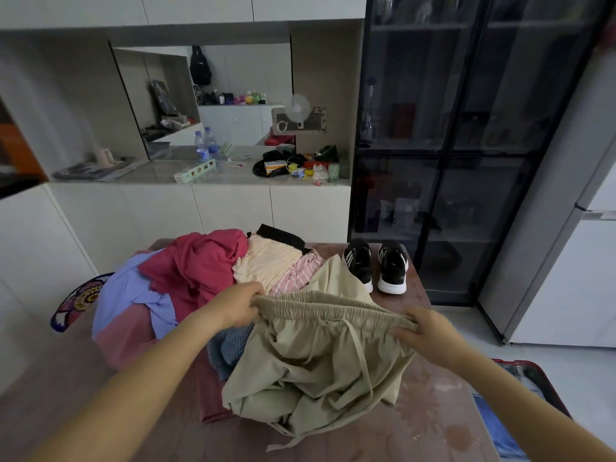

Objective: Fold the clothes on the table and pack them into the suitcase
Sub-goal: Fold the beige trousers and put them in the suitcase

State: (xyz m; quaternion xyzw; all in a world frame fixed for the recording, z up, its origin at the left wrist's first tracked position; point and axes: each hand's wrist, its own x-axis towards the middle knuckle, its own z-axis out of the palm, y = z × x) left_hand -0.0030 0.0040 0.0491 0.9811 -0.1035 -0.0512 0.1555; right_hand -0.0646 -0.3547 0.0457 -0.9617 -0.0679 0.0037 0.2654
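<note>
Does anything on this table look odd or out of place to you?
Yes: a pair of black-and-white sneakers stands on the far right of the reddish-brown table, beside the heap of unfolded clothes, an odd spot for footwear. Its surface near the right hand gripping beige drawstring trousers shows pale blotches, like stains.

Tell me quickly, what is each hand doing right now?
Left hand: grips the beige trousers at one end of the waistband.
Right hand: grips the other end of the waistband.
</note>
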